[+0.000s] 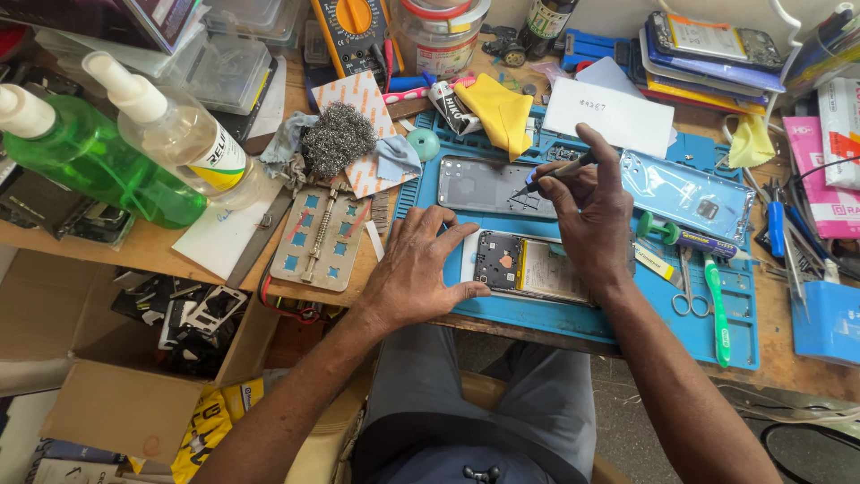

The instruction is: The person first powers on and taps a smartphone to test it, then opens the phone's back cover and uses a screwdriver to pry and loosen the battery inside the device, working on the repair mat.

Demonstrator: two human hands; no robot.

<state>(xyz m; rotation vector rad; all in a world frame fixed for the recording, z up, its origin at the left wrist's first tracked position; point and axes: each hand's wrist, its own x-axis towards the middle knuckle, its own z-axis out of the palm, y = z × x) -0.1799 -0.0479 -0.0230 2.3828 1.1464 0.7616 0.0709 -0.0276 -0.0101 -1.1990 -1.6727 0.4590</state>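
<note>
Blue silicone mat [573,309] under both hands, and on it lies an opened phone [528,267] with its insides facing up. Left hand [417,269] is spread flat, fingers apart, palm down on the mat, thumb tip resting against the near left corner of the phone, index finger pointing along its far edge. Nothing is gripped in it; it just presses and steadies. Right hand [591,215] sits just right of the left, above the far right part of the phone, fingers curled in a pen grip around a slim dark tool [551,175]. The tool's tip points away to the left, over a grey phone back panel [488,186] lying just beyond the hand. To the right of that hand a clear blue-tinted cover [690,193] lies on the mat, with a green-handled screwdriver [676,236] and small scissors [688,291] close by, and a green toothbrush [717,309] further right. Beyond the right hand lie a white card [618,116] and a yellow cloth [500,112]. Left of the left hand, off the mat on the wooden bench [161,255], sits a metal holding jig [321,240], and beyond it a wad of steel wool [337,136] and two squeeze bottles, one green [98,166], one clear [184,134].
</note>
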